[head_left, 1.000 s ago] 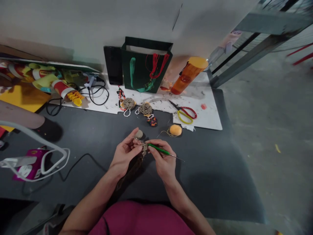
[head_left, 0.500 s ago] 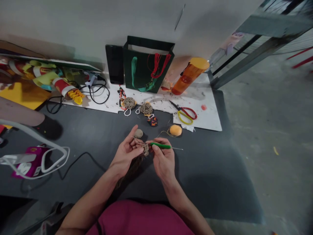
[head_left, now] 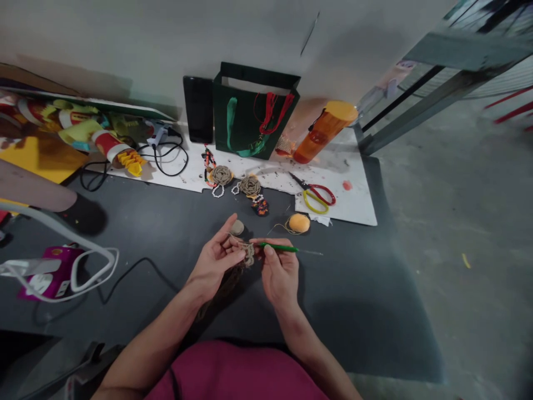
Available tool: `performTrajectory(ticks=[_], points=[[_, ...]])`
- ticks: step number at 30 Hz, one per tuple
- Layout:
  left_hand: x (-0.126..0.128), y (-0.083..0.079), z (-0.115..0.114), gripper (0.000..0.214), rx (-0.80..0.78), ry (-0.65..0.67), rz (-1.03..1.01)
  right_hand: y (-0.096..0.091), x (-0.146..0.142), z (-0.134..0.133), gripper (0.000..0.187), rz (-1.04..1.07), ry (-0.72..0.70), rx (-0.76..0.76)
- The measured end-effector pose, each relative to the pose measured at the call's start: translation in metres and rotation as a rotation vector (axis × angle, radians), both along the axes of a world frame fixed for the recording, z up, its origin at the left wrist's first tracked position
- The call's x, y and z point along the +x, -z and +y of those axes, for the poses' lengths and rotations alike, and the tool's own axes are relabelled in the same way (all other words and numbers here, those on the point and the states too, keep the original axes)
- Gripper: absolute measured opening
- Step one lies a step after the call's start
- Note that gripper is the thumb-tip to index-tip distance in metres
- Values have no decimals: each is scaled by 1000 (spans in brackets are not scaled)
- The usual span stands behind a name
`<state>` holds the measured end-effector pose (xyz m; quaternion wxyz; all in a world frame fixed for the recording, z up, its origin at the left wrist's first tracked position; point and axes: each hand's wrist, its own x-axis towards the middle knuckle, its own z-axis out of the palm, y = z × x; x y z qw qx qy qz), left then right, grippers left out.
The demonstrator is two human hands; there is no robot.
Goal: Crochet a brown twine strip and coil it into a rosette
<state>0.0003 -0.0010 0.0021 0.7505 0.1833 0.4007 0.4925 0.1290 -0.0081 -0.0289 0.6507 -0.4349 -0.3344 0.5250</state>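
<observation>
A pale wall (head_left: 125, 39) stands behind a dark grey table (head_left: 353, 311), with a white board (head_left: 353, 203) along the table's far edge. Taking the small tan crochet piece (head_left: 249, 256) as the clock's centre, twelve toward the wall, it is held up over the table between the two hands.

The left hand (head_left: 214, 264), at nine o'clock, pinches the piece with its thumb; the index finger stretches up, apart from the others, which are curled. The right hand (head_left: 281, 275), at four, pinches the green handle of a hook (head_left: 283, 248) between thumb and index finger, its other fingers bent in. The hook's bare metal shaft points to three; whether its other end sits in a loop, I cannot tell. A dark strip (head_left: 222, 288) hangs at about half past seven.

A grey ball (head_left: 237, 227) is near at eleven, just beside the left index finger, and a yellow ball (head_left: 299, 223) with loose thread at two. Scissors (head_left: 318, 195) lie partly open between one and two. One rosette (head_left: 250, 185) is at twelve, another (head_left: 222, 175) at half past eleven. Beyond, a green bag (head_left: 250, 119) stands at twelve, an orange bottle (head_left: 325, 133) leans at one, and a magenta box (head_left: 52, 272) lies at nine.
</observation>
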Motion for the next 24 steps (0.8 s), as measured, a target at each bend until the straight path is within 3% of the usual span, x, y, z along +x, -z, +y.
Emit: performTrajectory(ticks=[7,13,17,24], points=[[0,1,0,78,1,-20,-10,4,-1,-4,22,-192,74,260],[0,-1,1,84,-44,-2,-28,0,-1,-1,9,1,7,87],[-1,-4,2,90,-48,8,-25,-2,0,1,6,11,1,-12],[-3,-6,1,89,-18,35,-34,-4,4,3,10,2,-31,-6]])
